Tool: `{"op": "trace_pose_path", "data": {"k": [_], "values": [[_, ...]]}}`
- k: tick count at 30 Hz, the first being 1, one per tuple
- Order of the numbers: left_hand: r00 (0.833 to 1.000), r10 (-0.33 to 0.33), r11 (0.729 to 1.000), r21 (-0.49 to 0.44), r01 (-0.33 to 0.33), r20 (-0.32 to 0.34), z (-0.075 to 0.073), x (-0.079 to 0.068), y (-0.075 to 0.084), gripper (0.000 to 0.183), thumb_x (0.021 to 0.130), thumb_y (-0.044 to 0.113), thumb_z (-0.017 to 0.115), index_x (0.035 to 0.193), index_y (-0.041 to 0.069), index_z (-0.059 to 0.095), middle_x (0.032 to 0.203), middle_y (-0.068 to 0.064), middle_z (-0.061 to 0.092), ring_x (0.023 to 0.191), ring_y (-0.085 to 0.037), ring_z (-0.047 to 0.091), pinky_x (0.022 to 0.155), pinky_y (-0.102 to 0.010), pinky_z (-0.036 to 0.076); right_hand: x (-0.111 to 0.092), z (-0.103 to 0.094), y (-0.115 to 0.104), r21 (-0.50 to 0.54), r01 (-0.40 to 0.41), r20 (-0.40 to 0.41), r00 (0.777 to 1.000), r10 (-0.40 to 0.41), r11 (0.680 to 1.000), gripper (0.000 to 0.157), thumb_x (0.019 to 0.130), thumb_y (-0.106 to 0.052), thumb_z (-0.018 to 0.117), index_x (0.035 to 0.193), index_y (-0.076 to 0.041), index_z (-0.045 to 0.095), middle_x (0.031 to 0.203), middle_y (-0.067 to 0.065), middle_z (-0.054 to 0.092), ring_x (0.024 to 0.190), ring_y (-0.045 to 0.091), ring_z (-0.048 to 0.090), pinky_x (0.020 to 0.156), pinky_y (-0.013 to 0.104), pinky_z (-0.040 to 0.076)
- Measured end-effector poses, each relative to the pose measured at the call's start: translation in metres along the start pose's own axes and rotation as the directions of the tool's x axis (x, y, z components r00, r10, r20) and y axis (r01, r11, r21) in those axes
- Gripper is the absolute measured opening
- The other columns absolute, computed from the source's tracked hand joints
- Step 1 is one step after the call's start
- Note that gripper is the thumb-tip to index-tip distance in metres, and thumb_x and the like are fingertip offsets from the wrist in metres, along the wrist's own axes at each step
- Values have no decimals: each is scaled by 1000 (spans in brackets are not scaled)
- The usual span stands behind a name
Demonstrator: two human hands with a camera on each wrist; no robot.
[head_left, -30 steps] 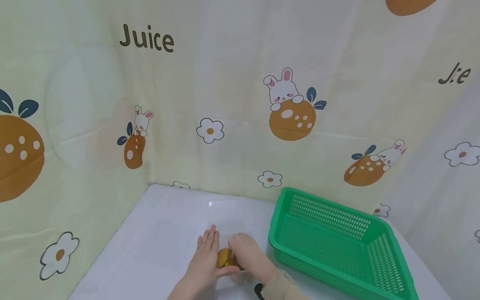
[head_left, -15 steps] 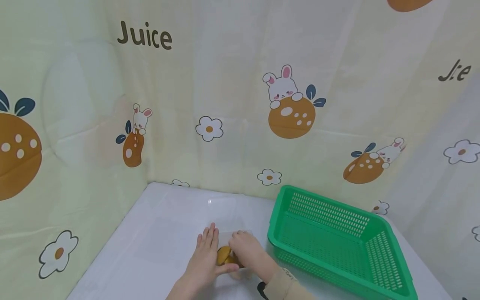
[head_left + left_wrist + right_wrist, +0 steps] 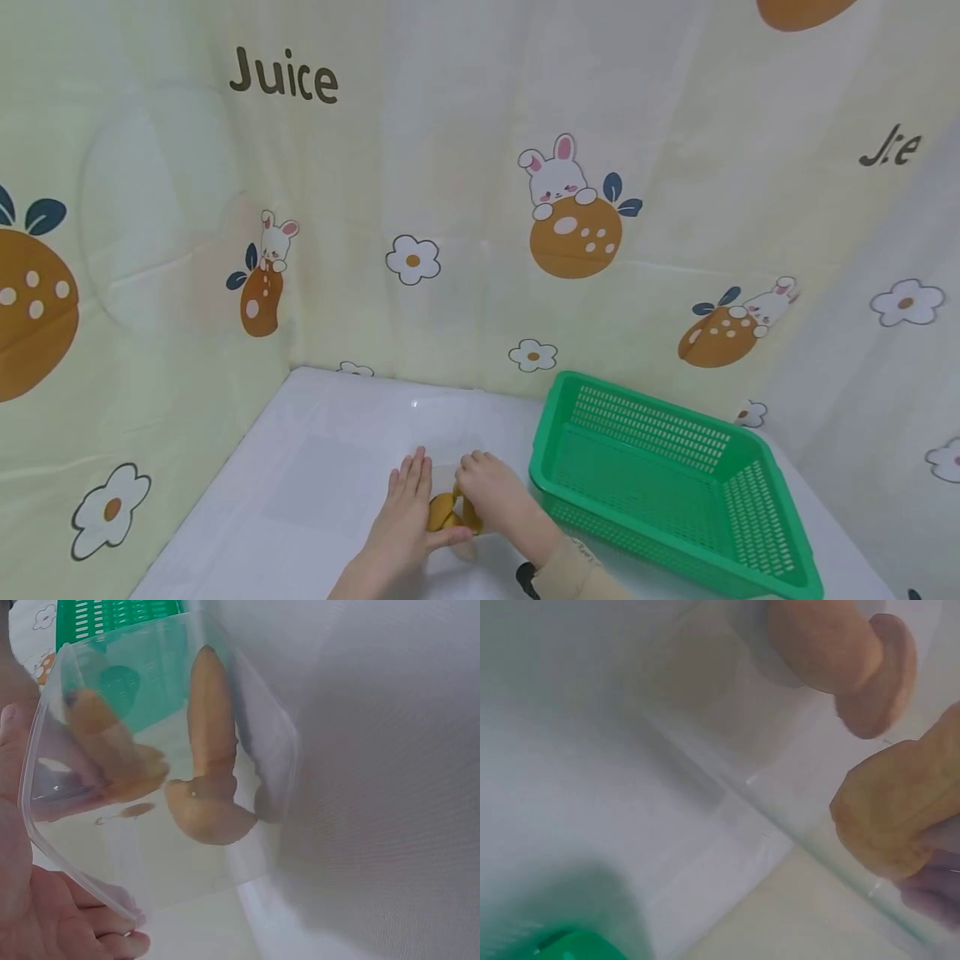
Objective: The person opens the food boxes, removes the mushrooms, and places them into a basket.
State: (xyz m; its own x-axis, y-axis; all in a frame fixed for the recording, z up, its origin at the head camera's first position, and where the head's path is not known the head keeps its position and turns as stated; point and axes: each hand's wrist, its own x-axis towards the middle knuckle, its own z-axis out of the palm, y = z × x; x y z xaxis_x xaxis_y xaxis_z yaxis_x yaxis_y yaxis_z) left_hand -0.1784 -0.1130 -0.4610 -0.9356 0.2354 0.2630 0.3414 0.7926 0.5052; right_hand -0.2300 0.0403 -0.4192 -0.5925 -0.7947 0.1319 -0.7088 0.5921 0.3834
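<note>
A clear plastic box [image 3: 444,477] holds several rounded yellow-brown pieces [image 3: 441,510], bread-like in look; their exact kind is unclear. Against the box's left side lies my left hand [image 3: 403,512], fingers straight and thumb across the near side. In the left wrist view, the left hand [image 3: 64,919] touches the box rim [image 3: 79,883], and pieces [image 3: 211,720] show through the wall. Over the right part of the box, my right hand [image 3: 491,498] grips one piece. In the right wrist view, that held piece [image 3: 885,810] sits at the fingertips [image 3: 934,896], apart from another piece [image 3: 825,641].
A green plastic basket [image 3: 637,525] with slotted sides stands right of the box on the white table [image 3: 315,467]. Printed cloth [image 3: 465,308] hangs behind and along both sides. A black strap [image 3: 527,579] shows by the right sleeve [image 3: 581,575].
My right hand has shifted slightly up and away within the box, and a piece now shows below its fingers. The left hand stays against the box. The head view has turned a little.
</note>
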Motion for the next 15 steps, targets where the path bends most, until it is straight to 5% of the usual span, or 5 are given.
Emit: {"op": "trace_pose_path", "data": {"k": [9,15], "values": [[1000,-5,999,-43,6,8,2,-1,3,108,72,59,66,137,-17,24,146,-30,15,134,-44,12,107,-54,12,-17,-35,24,-11,-46,-203,978,43,999,19,69,1,78,84,-7,68,78,1,56,73,15,52,70,20,47],[1000,-11,999,-51,11,3,1,-2,4,109,71,59,66,137,-17,24,147,-29,15,134,-43,12,108,-53,10,-35,-53,61,146,-151,-392,898,197,978,15,70,11,72,76,0,63,72,5,55,67,18,53,62,24,49]]}}
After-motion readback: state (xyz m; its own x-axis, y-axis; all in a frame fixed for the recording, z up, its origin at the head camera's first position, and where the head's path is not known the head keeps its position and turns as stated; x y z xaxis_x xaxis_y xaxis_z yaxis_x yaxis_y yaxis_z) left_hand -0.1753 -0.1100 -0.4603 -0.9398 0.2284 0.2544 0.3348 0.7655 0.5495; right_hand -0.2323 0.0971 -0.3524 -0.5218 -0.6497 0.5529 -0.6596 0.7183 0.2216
